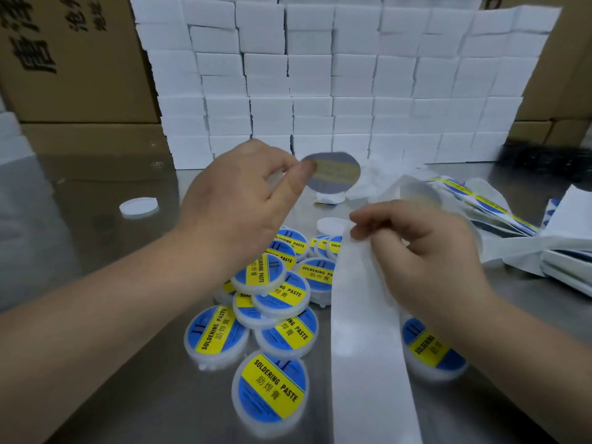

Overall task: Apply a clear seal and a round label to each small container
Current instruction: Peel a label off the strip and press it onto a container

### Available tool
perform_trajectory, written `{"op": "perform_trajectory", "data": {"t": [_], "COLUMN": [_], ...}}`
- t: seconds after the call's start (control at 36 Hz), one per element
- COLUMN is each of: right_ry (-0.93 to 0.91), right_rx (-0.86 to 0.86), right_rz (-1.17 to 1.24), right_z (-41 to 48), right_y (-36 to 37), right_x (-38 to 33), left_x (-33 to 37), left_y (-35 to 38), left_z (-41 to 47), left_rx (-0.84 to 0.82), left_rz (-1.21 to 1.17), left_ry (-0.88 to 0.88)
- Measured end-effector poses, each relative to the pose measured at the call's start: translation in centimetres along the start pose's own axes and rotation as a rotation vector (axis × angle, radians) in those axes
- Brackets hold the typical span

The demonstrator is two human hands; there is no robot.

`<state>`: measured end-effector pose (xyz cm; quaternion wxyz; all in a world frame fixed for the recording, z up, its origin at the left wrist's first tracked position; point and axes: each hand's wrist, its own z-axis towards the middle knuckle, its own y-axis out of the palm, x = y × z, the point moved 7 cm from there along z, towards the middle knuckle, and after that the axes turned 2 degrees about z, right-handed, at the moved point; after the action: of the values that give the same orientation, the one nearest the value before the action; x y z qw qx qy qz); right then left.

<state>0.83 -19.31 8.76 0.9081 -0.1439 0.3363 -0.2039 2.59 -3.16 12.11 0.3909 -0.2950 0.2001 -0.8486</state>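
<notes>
Boxes [336,91], white and stacked into a wall, close off the far side of the steel table [128,363]. A long white backing strip [362,331] runs from the right hand [426,248] down towards the viewer, its long axis near-upright in the view. That hand pinches the strip's upper end between thumb and curled fingers. Left of the strip lies a heap of labelled containers [272,315], their blue-and-yellow faces up or tilted.

Above the heap the left hand [230,200] pinches a round label [336,174] by its left edge, clear of the strip. The label's face is turned to the viewer and its yellow band runs roughly left to right. It looks washed out, so this is probably the sticky side.

A bare white container [331,225] sits below the label, between the hands and just beside the right fingertips. The label must therefore travel down and slightly towards the viewer, and the right hand is the nearer one to steady the container.
</notes>
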Motion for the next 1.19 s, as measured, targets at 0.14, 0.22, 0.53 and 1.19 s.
{"op": "perform_trajectory", "data": {"t": [0.14,0.22,0.53,1.19], "right_ry": [0.238,0.289,0.357,0.23], "right_rx": [0.0,0.016,0.088,-0.141], "right_rz": [0.314,0.373,0.408,0.508], "right_z": [-0.1,-0.1,0.0,0.1], "right_y": [0.4,0.5,0.3,2.0], "right_x": [1.8,2.1,2.3,1.4], "left_x": [1.3,2.0,2.1,0.1], "left_y": [-0.4,-0.6,-0.2,5.2], "left_z": [-0.2,-0.3,-0.3,-1.5], "left_rx": [0.01,0.013,0.014,-0.376], "left_rz": [0.16,0.192,0.29,-1.232], "left_ry": [0.121,0.194,0.308,-0.56]}}
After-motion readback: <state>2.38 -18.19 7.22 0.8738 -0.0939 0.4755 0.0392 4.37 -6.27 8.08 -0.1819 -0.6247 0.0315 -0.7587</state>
